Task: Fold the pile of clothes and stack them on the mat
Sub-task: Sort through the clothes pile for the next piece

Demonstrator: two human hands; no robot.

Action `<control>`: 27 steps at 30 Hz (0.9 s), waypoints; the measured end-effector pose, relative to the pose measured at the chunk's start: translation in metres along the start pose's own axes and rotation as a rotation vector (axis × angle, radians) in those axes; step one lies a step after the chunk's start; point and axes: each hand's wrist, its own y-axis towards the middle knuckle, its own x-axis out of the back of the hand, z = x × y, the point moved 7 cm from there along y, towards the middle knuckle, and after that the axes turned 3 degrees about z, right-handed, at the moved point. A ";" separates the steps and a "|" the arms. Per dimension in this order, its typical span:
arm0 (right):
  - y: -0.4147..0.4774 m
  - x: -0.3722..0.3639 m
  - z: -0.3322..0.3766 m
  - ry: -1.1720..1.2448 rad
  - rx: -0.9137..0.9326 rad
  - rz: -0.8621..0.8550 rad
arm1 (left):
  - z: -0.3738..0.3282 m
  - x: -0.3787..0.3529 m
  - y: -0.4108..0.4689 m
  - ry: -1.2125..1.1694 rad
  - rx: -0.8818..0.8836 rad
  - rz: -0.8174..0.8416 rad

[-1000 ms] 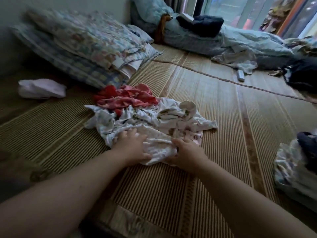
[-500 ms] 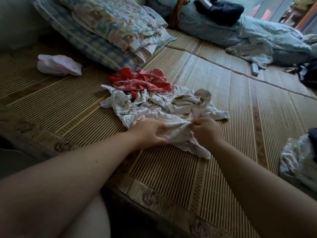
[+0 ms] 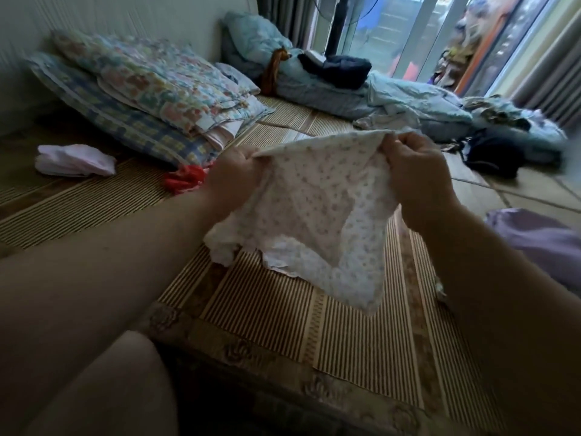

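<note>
While the left hand (image 3: 234, 176) and right hand (image 3: 415, 166) each pinch a top corner, a white floral garment (image 3: 317, 209) hangs limp between them, above the mat (image 3: 267, 313). It looks light, soft and floppy; the top edge seems the surest hold.

Mat (image 3: 267, 306): woven, striped brown and tan, with a patterned border along its near edge.

White garment (image 3: 317, 209): small floral print, thin, held spread above the mat's near part. The left hand (image 3: 232, 174) and right hand (image 3: 415, 171) pinch its top corners, and its lower hem hangs rumpled.

Red garment (image 3: 184, 180): crumpled on the mat, partly hidden behind the left hand.

Pale pink piece (image 3: 75, 160): folded, lying toward the mat's left edge.
</note>
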 end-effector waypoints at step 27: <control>-0.115 -0.125 -0.182 -0.794 -0.149 0.745 | 0.082 -0.159 -0.175 0.540 -0.093 1.076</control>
